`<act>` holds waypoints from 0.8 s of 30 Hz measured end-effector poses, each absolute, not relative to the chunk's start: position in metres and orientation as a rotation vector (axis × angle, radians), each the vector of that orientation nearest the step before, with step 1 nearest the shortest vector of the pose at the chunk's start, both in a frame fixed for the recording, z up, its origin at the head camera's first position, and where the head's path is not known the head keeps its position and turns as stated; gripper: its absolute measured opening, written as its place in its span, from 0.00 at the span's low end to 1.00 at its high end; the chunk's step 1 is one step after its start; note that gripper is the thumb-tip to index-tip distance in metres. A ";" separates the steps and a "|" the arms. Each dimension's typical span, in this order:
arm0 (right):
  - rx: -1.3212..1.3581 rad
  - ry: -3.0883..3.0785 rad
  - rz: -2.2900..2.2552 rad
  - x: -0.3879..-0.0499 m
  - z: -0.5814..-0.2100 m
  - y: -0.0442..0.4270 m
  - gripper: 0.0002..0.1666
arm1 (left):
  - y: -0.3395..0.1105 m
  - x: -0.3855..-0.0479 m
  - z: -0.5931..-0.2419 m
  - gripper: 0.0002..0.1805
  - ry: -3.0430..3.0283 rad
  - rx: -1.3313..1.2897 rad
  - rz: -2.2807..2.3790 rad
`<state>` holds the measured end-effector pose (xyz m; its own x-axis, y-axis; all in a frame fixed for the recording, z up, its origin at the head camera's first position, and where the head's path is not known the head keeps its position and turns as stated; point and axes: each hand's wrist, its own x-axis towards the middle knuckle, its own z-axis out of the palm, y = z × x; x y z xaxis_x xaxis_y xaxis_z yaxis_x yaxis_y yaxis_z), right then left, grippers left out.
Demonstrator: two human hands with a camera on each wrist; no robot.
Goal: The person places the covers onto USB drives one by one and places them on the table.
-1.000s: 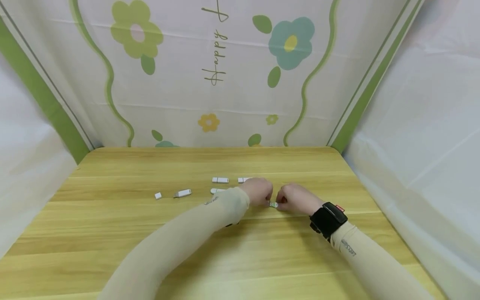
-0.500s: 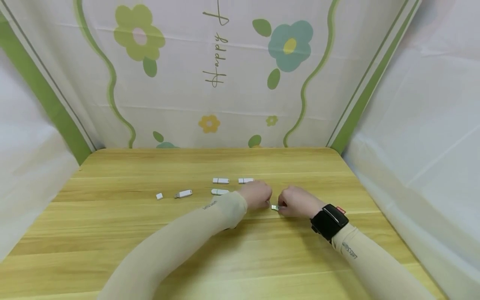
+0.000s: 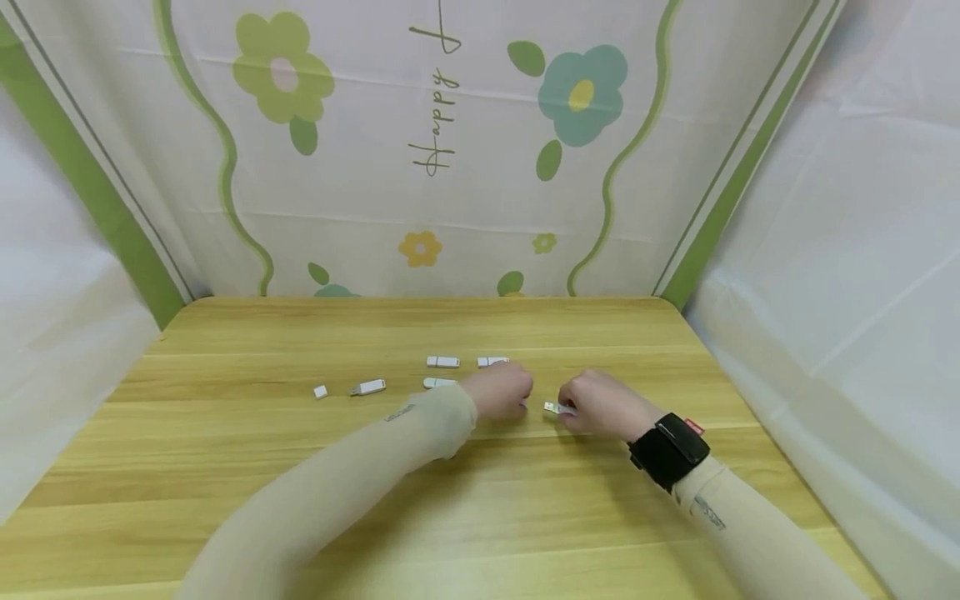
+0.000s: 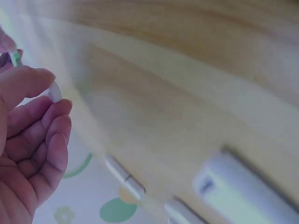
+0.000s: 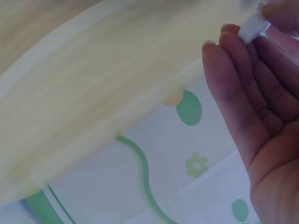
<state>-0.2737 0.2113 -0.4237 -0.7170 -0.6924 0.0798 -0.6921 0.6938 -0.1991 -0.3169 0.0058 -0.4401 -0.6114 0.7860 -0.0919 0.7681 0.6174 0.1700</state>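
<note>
My right hand (image 3: 603, 404) pinches a white USB flash drive (image 3: 555, 408), its bare metal plug pointing left toward the other hand. In the right wrist view a white end of that drive (image 5: 253, 29) shows between thumb and fingers. My left hand (image 3: 501, 390) is a short gap to the left. It pinches a small white rounded cap (image 4: 54, 92) between thumb and forefinger, best seen in the left wrist view; the head view mostly hides it.
Two capped flash drives (image 3: 443, 362) (image 3: 492, 362) lie behind the left hand. A rounded drive (image 3: 439, 383) is partly covered by the left wrist. Farther left are an uncapped drive (image 3: 368, 387) and a loose square cap (image 3: 320, 392) on the wooden table (image 3: 480, 533).
The hands have drawn apart, the left one moving left. The flash drive's plug, between both hands a second ago, now stands exposed from the right hand.
</note>
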 end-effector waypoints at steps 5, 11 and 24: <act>-1.246 2.905 -0.358 -0.267 -0.418 0.208 0.14 | -0.013 -0.310 -0.430 0.03 2.694 1.320 0.277; -1.316 2.953 -0.363 -0.257 -0.408 0.201 0.06 | -0.048 -0.288 -0.402 0.08 2.739 1.496 0.402; -1.708 3.051 -0.487 -0.226 -0.388 0.170 0.09 | -0.123 -0.229 -0.384 0.12 2.971 1.803 0.460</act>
<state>-0.2261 0.1697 -0.3881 -0.4749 -0.7529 0.4556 -0.8573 0.5128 -0.0462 -0.2294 -0.1230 -0.3841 -0.4229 0.7963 0.4325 0.8898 0.4552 0.0320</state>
